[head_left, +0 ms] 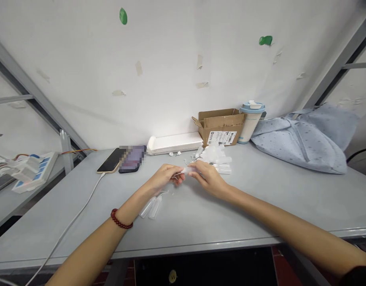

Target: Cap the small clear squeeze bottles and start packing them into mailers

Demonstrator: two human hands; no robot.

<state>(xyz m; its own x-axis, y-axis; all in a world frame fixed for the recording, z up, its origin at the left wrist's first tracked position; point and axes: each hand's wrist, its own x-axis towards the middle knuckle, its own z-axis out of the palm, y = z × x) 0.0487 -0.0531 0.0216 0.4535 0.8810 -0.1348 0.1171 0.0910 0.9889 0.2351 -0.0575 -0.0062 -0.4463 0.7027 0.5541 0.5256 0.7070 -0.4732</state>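
Note:
Over the middle of the grey table, my left hand (pixel 164 176) and my right hand (pixel 212 178) are closed on a small clear plastic tube (pixel 188 169). The left fingers pinch its white end, where a thin white cord shows; the right thumb and fingers grip the clear end. Beyond my right hand lies a pile of similar plastic tubes (pixel 223 169), some with white caps and cords. Two clear tubes with cords (pixel 154 208) lie side by side below my left hand, near its wrist. Part of the held tube is hidden by my fingers.
An open cardboard box (pixel 221 123), a lidded cup (pixel 250 123) and a white flat package (pixel 175 143) stand along the wall. A light blue cloth bag (pixel 302 139) lies right. Two phones, one the black-screened phone (pixel 111 159) on a cable, and a power strip (pixel 36 172) are left.

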